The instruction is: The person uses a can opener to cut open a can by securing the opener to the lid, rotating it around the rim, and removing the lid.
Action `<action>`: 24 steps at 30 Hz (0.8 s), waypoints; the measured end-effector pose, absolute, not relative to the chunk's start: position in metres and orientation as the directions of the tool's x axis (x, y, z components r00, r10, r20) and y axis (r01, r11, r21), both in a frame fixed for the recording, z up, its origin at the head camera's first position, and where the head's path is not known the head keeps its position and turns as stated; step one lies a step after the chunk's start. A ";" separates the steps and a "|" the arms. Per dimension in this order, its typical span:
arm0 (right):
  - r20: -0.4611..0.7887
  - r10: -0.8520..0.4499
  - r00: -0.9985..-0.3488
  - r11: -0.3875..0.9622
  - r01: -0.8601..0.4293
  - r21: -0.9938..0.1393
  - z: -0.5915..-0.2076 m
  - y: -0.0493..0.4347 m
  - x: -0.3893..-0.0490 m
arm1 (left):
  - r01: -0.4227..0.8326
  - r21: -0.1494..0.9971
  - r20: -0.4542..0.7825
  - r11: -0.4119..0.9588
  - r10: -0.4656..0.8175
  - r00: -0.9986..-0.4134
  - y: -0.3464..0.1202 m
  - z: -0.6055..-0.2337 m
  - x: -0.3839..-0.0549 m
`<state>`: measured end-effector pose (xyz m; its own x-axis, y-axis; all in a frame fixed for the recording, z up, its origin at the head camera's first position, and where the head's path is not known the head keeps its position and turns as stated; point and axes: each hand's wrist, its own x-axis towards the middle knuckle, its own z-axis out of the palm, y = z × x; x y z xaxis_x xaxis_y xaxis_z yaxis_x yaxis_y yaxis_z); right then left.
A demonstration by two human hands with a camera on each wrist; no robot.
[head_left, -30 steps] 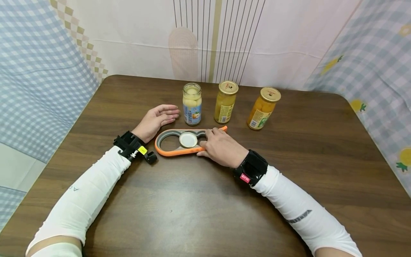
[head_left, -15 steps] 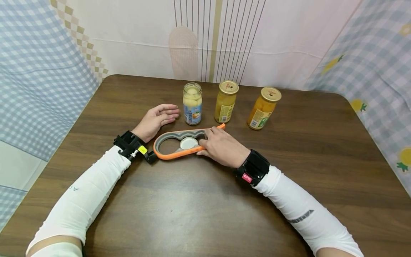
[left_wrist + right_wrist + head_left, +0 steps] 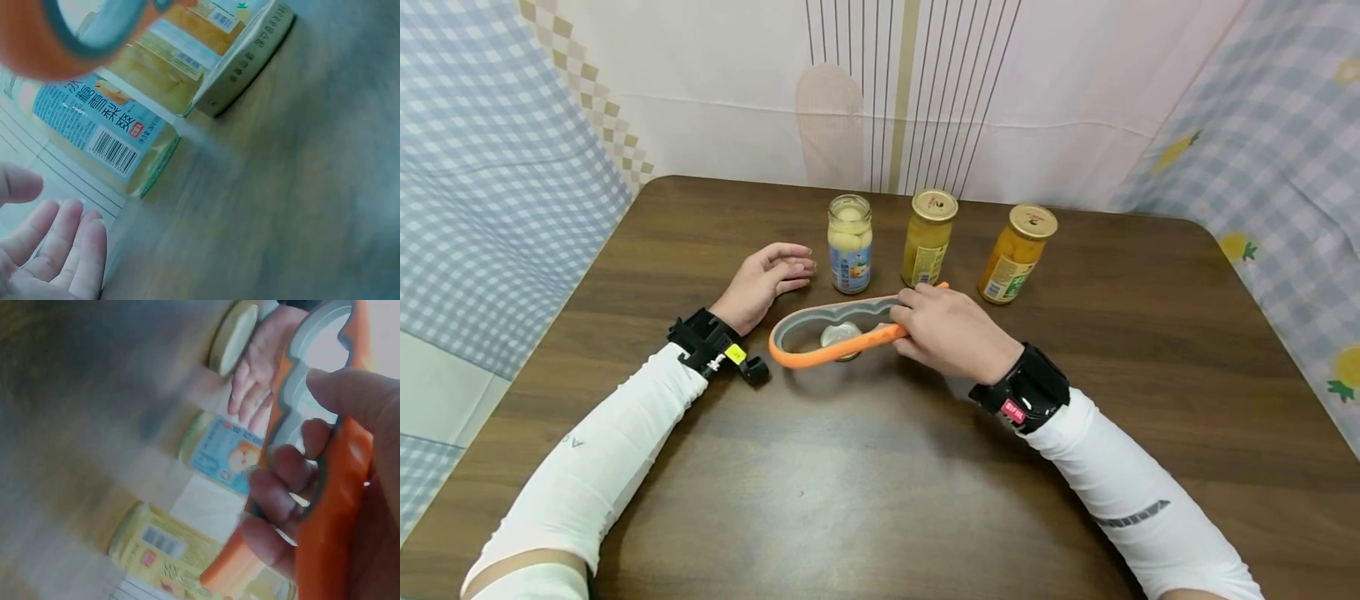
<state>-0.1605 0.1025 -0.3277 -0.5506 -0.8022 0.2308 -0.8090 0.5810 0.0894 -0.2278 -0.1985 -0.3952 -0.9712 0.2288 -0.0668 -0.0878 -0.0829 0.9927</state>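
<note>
My right hand (image 3: 958, 333) grips an orange and grey jar opener (image 3: 808, 359), fingers curled round its handles. The opener is lifted off the table, as its shadow shows. Below its loop a loose metal lid (image 3: 838, 332) lies on the wood, partly covered by the orange band in the head view; the left wrist view shows the lid's printed rim (image 3: 247, 59). My left hand (image 3: 763, 283) rests on the table with relaxed fingers, holding nothing. Just right of its fingertips stands a lidless glass jar (image 3: 850, 260) with a blue label and pale fruit inside.
Behind the right hand stands a lidded jar (image 3: 927, 242) of yellowish fruit. Farther right is another lidded jar (image 3: 1013, 260), with orange contents. All stand on a brown wooden table (image 3: 820, 500), with a patterned cloth (image 3: 715, 100) hanging behind its far edge.
The right hand has raised the jar opener from the table and moved slightly right and away with it. The lid stays behind on the table. My left hand has barely moved.
</note>
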 end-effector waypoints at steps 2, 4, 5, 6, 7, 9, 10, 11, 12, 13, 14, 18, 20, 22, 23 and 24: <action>0.258 -0.799 -0.544 0.579 -0.811 0.083 -0.324 0.106 -0.159 | -0.084 0.993 -0.065 -0.082 0.212 -0.975 -0.198 -0.395 -0.227; 0.286 -0.793 -0.537 0.578 -0.813 0.076 -0.320 0.110 -0.159 | -0.080 0.994 -0.063 -0.079 0.195 -0.979 -0.196 -0.394 -0.225; 0.300 -0.790 -0.535 0.577 -0.813 0.072 -0.318 0.112 -0.158 | -0.079 0.994 -0.064 -0.077 0.184 -0.981 -0.196 -0.394 -0.225; 0.314 -0.786 -0.532 0.578 -0.813 0.069 -0.316 0.114 -0.158 | -0.079 0.994 -0.065 -0.074 0.174 -0.983 -0.195 -0.393 -0.224; 0.326 -0.782 -0.530 0.579 -0.813 0.068 -0.314 0.116 -0.158 | -0.078 0.994 -0.066 -0.070 0.162 -0.985 -0.194 -0.392 -0.224; 0.346 -0.775 -0.529 0.582 -0.810 0.065 -0.310 0.120 -0.157 | -0.071 0.995 -0.061 -0.068 0.136 -0.989 -0.193 -0.391 -0.223; 0.354 -0.772 -0.529 0.584 -0.809 0.064 -0.308 0.122 -0.157 | -0.063 0.995 -0.054 -0.071 0.123 -0.991 -0.193 -0.391 -0.222; 0.359 -0.769 -0.529 0.585 -0.809 0.061 -0.306 0.124 -0.157 | -0.050 0.996 -0.042 -0.073 0.109 -0.993 -0.192 -0.391 -0.222; 0.364 -0.766 -0.530 0.587 -0.807 0.060 -0.304 0.126 -0.156 | -0.031 0.997 -0.024 -0.074 0.094 -0.995 -0.191 -0.390 -0.221; 0.369 -0.763 -0.530 0.589 -0.806 0.059 -0.302 0.128 -0.156 | -0.004 0.997 0.001 -0.072 0.077 -0.997 -0.191 -0.389 -0.221; 0.375 -0.760 -0.531 0.591 -0.805 0.057 -0.300 0.131 -0.156 | 0.028 0.997 0.032 -0.069 0.058 -0.998 -0.190 -0.388 -0.220; 0.415 -0.735 -0.536 0.605 -0.795 0.045 -0.294 0.143 -0.155 | 0.155 0.986 0.154 -0.067 -0.025 -0.988 -0.182 -0.379 -0.214; 0.437 -0.720 -0.539 0.611 -0.791 0.031 -0.292 0.149 -0.155 | 0.207 0.976 0.204 -0.068 -0.052 -0.978 -0.177 -0.374 -0.210; 0.454 -0.705 -0.544 0.618 -0.786 0.017 -0.291 0.155 -0.155 | 0.241 0.968 0.237 -0.068 -0.061 -0.970 -0.172 -0.370 -0.206; 0.461 -0.699 -0.547 0.620 -0.784 0.011 -0.290 0.157 -0.154 | 0.257 0.964 0.253 -0.064 -0.058 -0.966 -0.170 -0.367 -0.204; 0.466 -0.693 -0.550 0.623 -0.782 0.003 -0.289 0.160 -0.154 | 0.269 0.961 0.266 -0.063 -0.053 -0.962 -0.167 -0.365 -0.202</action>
<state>-0.1541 0.1596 -0.2892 -0.5501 -0.6932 0.4657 -0.7825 0.6227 0.0026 -0.2016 -0.1674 -0.3655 -0.9625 -0.0533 0.2660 0.2691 -0.0630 0.9611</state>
